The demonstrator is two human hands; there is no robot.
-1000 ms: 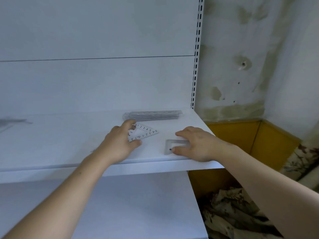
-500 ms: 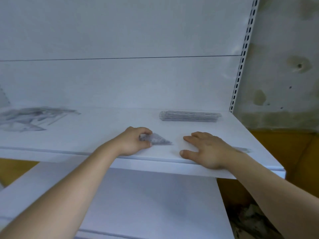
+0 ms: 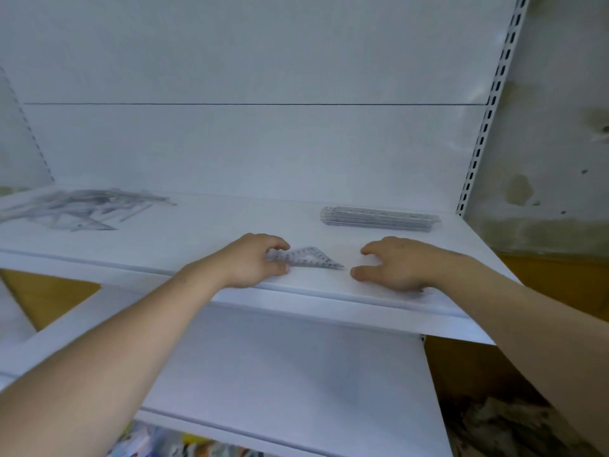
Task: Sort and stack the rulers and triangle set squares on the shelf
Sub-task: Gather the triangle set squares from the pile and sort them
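Triangle set square (image 3: 308, 258): clear plastic, low on the shelf near its front edge, between the two hands; long side toward the person, sharp tip pointing right.
Left hand (image 3: 253, 260): grips the left corner of the triangle set square, thumb on the near side and curled fingers over the top.
Right hand (image 3: 397, 263): palm down on the shelf just right of the sharp tip, not touching it; fingers loosely spread and bent, holding nothing that shows. A blurred strip at the wrist is too unclear to name.
Ruler stack (image 3: 379, 218): clear rulers squared up in one neat bundle at the back right, parallel to the back panel, well apart from both hands.
Loose pile (image 3: 82, 209): rulers and set squares lying crossed and unsorted at the far left of the same shelf, blurred.
Shelf (image 3: 197, 235): white board; bare surface runs from the loose pile across to the ruler stack, and between the hands and the back panel.
Front edge: a raised lip just under both wrists; the right end of the board juts past the lower shelf (image 3: 296, 374).
Slotted upright (image 3: 487, 113): bounds the shelf on the right, beside a stained wall (image 3: 560, 143).
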